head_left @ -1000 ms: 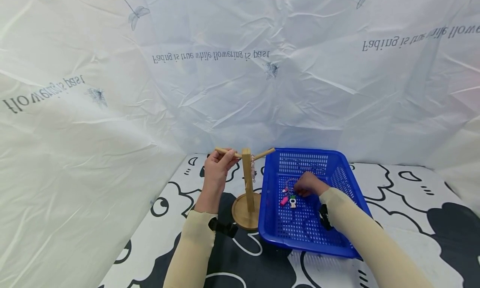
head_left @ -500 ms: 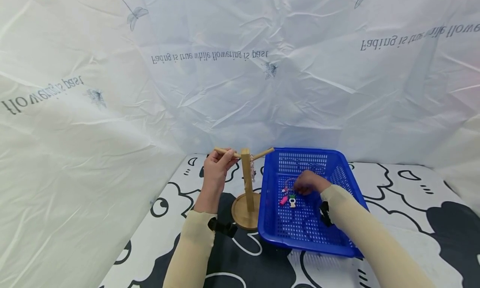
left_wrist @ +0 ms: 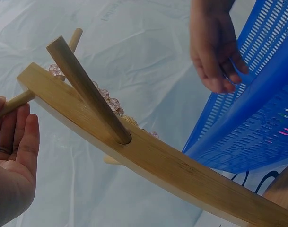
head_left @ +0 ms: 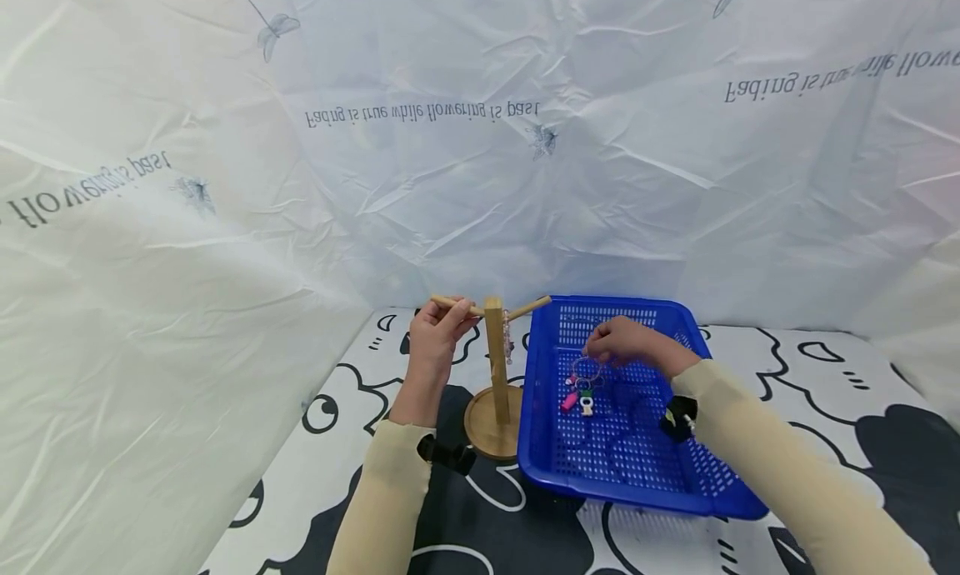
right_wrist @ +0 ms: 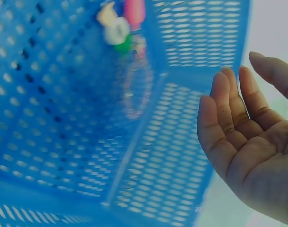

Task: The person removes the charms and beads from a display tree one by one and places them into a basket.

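My left hand [head_left: 437, 332] pinches a peg [head_left: 452, 305] of a wooden stand [head_left: 497, 367] with a round base. On the stand's opposite peg hangs a bracelet [head_left: 507, 342] of clear pinkish beads. My right hand [head_left: 626, 342] is over the blue plastic basket [head_left: 527, 417]; in the right wrist view its fingers [right_wrist: 219, 118] are loosely bent, with nothing seen in them. Below it in the basket lies a beaded ring-shaped strand [right_wrist: 133, 115], blurred in that view. Beside the strand are a pink charm [head_left: 570, 401] and a small white figure [head_left: 587, 407] with a green top.
The basket stands right beside the stand's base [head_left: 487, 437], with raised perforated walls. A black-and-white patterned cloth [head_left: 345, 467] covers the table. Behind hangs a pale printed sheet [head_left: 480, 200].
My right hand has risen from the charms, up and away from the basket floor. The basket's near right corner has shifted slightly right. The left hand stays on the peg.
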Demonstrator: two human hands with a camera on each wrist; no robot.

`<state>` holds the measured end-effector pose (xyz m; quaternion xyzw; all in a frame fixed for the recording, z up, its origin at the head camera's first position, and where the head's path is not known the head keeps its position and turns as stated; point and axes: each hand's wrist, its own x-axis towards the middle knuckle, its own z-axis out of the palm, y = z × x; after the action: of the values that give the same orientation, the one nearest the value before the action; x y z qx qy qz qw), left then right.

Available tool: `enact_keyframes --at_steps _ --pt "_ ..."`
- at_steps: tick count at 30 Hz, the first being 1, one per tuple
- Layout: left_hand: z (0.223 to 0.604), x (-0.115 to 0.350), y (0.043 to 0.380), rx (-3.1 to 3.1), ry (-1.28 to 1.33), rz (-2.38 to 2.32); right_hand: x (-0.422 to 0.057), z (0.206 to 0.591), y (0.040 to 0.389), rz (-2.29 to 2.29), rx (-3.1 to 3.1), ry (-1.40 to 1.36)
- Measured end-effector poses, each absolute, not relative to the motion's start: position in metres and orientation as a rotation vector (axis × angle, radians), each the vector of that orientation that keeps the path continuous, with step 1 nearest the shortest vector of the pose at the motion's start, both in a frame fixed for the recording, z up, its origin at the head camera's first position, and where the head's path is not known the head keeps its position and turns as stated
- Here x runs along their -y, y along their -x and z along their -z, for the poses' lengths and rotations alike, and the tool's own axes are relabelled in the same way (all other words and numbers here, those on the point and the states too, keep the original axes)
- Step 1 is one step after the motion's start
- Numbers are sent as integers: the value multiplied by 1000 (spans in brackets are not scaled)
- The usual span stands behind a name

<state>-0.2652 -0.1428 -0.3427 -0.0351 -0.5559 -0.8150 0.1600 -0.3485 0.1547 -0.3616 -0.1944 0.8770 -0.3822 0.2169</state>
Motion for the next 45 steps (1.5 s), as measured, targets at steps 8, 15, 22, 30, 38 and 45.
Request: enact_keyframes --at_steps 8,15,22,30,38,45 --pt "343 145 265 1585 85 2323 -155 330 334 1095 -2468 606" --pt "344 145 264 1570 85 2331 -147 312 319 1213 -2495 674" --pt "342 141 265 1573 105 2336 -133 298 303 1382 -2466 714" --pt "341 141 266 1589 100 2321 -114 293 292 1572 -2411 684" --pt "341 141 266 1593 87 2315 -103 293 293 1627 -2433 654" --pt "340 141 265 1602 75 2312 -97 296 290 1718 -2407 631"
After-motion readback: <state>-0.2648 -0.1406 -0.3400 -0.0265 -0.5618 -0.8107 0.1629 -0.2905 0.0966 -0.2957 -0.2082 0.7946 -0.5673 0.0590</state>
